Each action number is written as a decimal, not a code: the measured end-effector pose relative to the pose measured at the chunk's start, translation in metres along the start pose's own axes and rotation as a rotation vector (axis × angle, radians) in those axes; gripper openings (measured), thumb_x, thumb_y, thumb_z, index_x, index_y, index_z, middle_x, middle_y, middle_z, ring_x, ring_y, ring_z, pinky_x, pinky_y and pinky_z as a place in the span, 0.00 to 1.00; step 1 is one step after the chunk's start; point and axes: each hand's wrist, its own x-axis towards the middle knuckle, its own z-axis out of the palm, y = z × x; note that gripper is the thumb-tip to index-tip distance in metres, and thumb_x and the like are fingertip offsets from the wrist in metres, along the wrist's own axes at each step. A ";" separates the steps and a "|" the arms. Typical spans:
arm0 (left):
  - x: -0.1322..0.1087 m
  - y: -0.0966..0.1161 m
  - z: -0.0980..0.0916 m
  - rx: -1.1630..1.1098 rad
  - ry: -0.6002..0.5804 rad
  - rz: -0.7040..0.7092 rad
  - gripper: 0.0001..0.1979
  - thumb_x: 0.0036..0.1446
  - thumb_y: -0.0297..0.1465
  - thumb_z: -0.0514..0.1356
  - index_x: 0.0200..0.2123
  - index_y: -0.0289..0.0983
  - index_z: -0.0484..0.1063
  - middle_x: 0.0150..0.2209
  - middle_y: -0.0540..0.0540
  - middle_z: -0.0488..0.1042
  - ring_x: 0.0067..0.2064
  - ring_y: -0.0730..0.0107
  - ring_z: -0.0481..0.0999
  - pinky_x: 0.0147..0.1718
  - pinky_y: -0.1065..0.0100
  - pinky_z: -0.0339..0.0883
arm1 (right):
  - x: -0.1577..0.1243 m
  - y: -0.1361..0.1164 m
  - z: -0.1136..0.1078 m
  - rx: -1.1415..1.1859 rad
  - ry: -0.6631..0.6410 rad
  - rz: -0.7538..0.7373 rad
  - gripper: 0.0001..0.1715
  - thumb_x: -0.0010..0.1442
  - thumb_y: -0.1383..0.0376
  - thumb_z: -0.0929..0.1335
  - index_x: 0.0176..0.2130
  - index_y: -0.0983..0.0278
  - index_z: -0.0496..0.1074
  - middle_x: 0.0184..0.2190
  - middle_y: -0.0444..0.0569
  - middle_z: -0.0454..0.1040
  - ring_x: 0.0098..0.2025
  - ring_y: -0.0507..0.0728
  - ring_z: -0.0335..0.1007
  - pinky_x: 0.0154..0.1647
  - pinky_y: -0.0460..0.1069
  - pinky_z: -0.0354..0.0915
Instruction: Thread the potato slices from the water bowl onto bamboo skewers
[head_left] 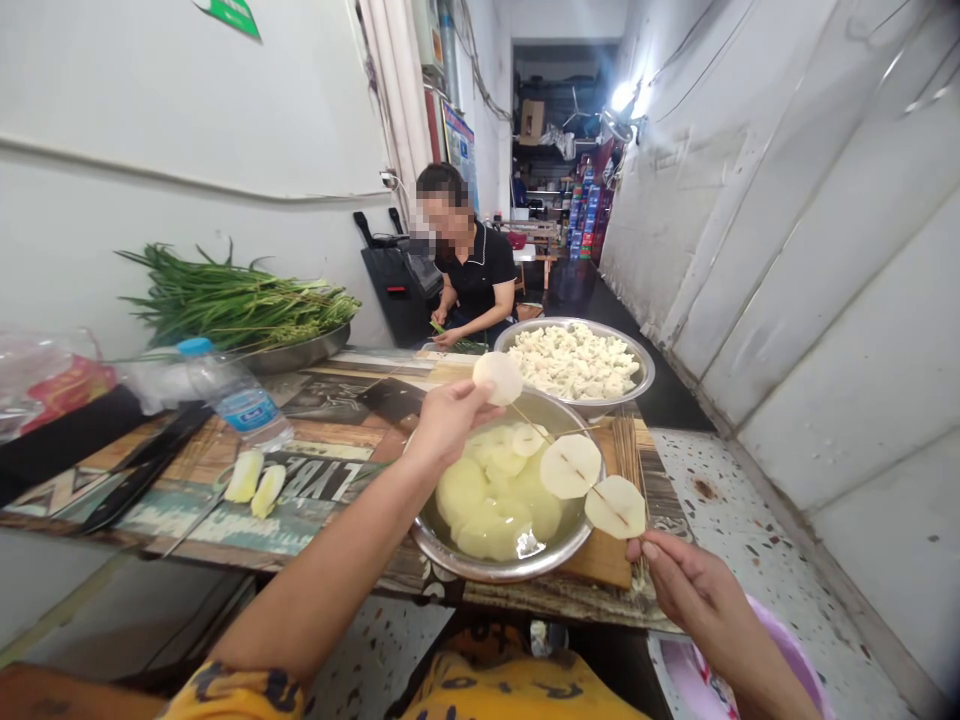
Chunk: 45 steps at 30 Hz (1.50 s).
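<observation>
Over bowl (491, 572), skewer (577, 466) diagonal, tip (514, 407) leftward

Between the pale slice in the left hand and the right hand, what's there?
The head view shows a bare stretch of thin skewer, then two pale slices threaded on it, before the right hand.

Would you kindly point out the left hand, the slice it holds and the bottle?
Left hand (448, 420): head view, back of hand.
Slice (501, 374): head view, its flat face.
Bottle (250, 411): head view, its label.
</observation>
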 end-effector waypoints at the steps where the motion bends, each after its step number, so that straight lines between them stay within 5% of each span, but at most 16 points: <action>1: 0.001 -0.001 -0.001 0.021 -0.002 0.005 0.12 0.42 0.31 0.68 0.31 0.30 0.77 0.32 0.42 0.78 0.32 0.69 0.76 0.36 0.66 0.72 | 0.000 0.000 0.000 0.003 0.004 0.001 0.22 0.63 0.49 0.59 0.38 0.64 0.66 0.18 0.36 0.44 0.19 0.49 0.39 0.19 0.45 0.39; 7: 0.007 -0.007 -0.005 0.102 0.045 0.081 0.16 0.35 0.35 0.70 0.28 0.31 0.78 0.26 0.46 0.77 0.25 0.76 0.70 0.26 0.74 0.65 | -0.003 -0.005 0.002 -0.019 0.026 -0.016 0.22 0.63 0.48 0.59 0.35 0.64 0.66 0.18 0.37 0.46 0.20 0.49 0.41 0.19 0.44 0.41; 27: 0.008 -0.010 -0.002 0.062 0.039 0.097 0.18 0.31 0.36 0.71 0.26 0.29 0.77 0.28 0.45 0.77 0.28 0.73 0.72 0.33 0.67 0.70 | -0.002 -0.001 0.003 0.095 -0.005 0.004 0.22 0.64 0.50 0.59 0.39 0.66 0.65 0.16 0.34 0.44 0.18 0.47 0.39 0.18 0.45 0.38; 45: 0.008 -0.017 -0.006 0.430 0.015 0.272 0.13 0.45 0.38 0.64 0.25 0.31 0.76 0.23 0.48 0.75 0.26 0.72 0.71 0.30 0.71 0.63 | 0.003 -0.003 0.020 0.313 -0.026 0.014 0.20 0.62 0.50 0.62 0.35 0.64 0.65 0.14 0.33 0.45 0.15 0.45 0.39 0.14 0.42 0.42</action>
